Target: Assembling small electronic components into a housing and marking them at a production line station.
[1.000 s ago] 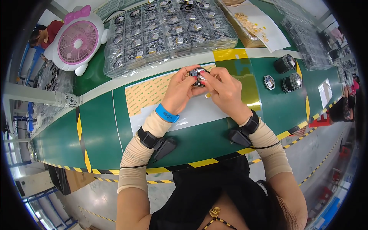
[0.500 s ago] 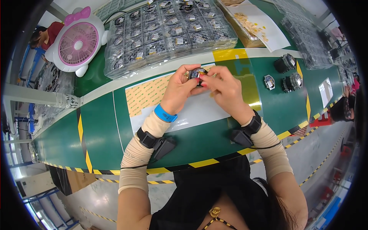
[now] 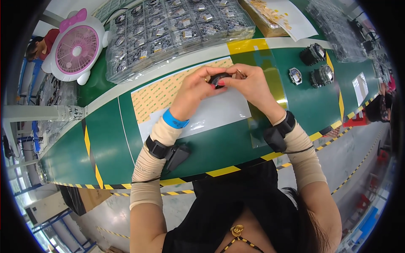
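Note:
A round black watch case point(image 3: 218, 79) is held between both hands above the work surface. My left hand point(image 3: 190, 90) is closed around its left side, thumb on the near edge. Thumb and fingers of my right hand point(image 3: 254, 85) close on its right side. The case is tilted, so little of its inside shows. Below the hands lies a white sheet point(image 3: 211, 113) with a backing sheet of tan adhesive pieces point(image 3: 152, 99) on its left part. A transparent yellow film point(image 3: 270, 69) is beside my right hand.
A single open watch case point(image 3: 295, 76) and two stacks of dark round cases point(image 3: 313, 55) point(image 3: 322, 76) stand to the right. Clear trays point(image 3: 177, 33) full of watch parts line the back. A pink-and-white fan point(image 3: 76, 50) stands at the far left, near another person point(image 3: 44, 44).
The watch case has tipped so its open inside is mostly turned away. My right hand has shifted from its face to gripping its right edge. The whole view has moved slightly.

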The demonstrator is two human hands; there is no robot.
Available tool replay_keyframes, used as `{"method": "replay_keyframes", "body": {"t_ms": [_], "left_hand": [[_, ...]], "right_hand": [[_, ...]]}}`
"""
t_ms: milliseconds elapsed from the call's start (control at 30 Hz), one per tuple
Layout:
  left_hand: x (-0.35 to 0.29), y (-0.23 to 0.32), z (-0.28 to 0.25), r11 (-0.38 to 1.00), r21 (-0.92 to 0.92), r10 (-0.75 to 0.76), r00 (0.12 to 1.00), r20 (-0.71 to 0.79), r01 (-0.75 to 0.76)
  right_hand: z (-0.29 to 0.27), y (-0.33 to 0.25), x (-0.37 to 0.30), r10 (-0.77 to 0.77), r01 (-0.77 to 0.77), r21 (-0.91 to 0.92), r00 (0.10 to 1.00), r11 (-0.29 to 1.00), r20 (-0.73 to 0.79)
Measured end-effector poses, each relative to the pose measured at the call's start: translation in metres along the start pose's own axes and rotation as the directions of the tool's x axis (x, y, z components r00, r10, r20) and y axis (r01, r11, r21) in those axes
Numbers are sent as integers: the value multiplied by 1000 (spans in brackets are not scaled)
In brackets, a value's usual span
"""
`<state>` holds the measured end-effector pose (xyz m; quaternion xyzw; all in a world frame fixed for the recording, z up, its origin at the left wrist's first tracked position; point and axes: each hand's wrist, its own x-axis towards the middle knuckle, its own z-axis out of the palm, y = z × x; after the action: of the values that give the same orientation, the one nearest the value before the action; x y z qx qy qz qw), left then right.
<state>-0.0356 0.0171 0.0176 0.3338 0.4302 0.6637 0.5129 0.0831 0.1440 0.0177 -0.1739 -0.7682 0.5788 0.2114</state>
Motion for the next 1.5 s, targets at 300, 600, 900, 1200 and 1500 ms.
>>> {"method": "replay_keyframes", "body": {"t_ms": [300, 600, 900, 1200, 1500], "left_hand": [[-5, -10, -6, 933, -339, -105, 993, 52, 117], [-2, -23, 8, 972, -237, -35, 992, -117, 7], [-6, -32, 16, 913, -359, -209, 978, -9, 192], [-8, -19, 35, 936, -202, -270, 956, 113, 288], [-42, 2, 10, 198, 979, 77, 996, 35, -50]], "right_hand": [[-6, -1, -1, 67, -64, -33, 993, 997, 95], [9, 7, -8, -286, 226, -355, 950, 907, -125], [-6, -4, -41, -494, 384, -692, 868, 612, 44], [-113, 30, -49, -348, -285, -886, 841, 367, -415], [-68, -22, -50, -459, 190, -613, 830, 767, -316]]}}
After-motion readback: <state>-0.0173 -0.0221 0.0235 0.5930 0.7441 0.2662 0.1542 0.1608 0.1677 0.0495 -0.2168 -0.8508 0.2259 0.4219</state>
